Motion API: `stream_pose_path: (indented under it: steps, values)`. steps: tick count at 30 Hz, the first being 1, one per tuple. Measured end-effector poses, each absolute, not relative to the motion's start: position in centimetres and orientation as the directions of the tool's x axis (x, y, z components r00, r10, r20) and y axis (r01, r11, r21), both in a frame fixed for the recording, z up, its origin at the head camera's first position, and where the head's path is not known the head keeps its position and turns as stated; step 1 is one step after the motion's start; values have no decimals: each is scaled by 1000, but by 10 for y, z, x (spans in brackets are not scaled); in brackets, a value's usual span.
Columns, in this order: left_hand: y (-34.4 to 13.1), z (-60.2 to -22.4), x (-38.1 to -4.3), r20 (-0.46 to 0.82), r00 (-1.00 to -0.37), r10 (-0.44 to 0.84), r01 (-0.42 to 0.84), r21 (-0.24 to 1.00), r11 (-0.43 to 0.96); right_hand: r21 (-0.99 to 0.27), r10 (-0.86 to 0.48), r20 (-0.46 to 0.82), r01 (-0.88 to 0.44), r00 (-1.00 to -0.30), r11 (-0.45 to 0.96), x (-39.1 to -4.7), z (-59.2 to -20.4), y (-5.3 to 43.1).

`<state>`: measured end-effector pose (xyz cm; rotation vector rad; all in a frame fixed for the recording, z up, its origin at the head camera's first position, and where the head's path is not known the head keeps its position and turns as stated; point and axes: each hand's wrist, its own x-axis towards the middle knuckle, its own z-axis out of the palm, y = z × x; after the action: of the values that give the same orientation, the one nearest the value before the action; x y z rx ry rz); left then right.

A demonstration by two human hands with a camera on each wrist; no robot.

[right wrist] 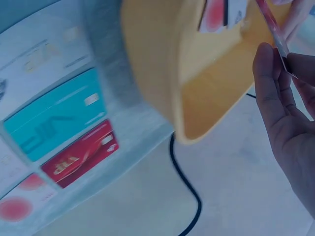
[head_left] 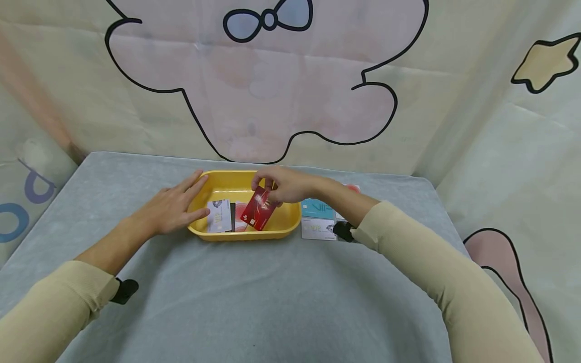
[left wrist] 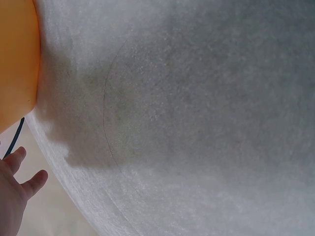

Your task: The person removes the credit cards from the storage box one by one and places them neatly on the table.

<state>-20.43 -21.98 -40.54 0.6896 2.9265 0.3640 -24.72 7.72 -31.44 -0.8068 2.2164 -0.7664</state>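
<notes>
A red card [head_left: 259, 208] is pinched between the thumb and fingers of my right hand [head_left: 287, 184], tilted over a yellow tray [head_left: 290, 227]. The right wrist view catches that red card [right wrist: 271, 24] nearly edge-on. My left hand [head_left: 174, 206] rests at the tray's left rim with fingers extended, gripping nothing. Inside the tray lie a white VIP card [head_left: 220, 216], a dark card [head_left: 233, 216] mostly covered, and a white card with a pink-red pattern [head_left: 240, 223] partly behind the red one. In the left wrist view only part of the left hand [left wrist: 12, 196] shows.
Right of the tray, cards lie in rows: a teal VIP card [right wrist: 58, 115], a red VIP card [right wrist: 81, 152], a white VIP card [head_left: 317, 228] and a red-dotted card [right wrist: 19, 201]. My right forearm covers some in the head view. A grey-blue cloth [head_left: 254, 297] covers the table.
</notes>
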Motion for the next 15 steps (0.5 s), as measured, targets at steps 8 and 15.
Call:
stream_pose_path:
  steps: [8,15]
  values:
    - [-221,-405,-204,-49,-887,458,431,262,863,-692,-706,-284,-371,-649,620,-244,-312,101]
    - [-221,-406,-204,-43,-886,461,435,264,861,-719,-697,-233,-363,-678,593,-235,-304,120]
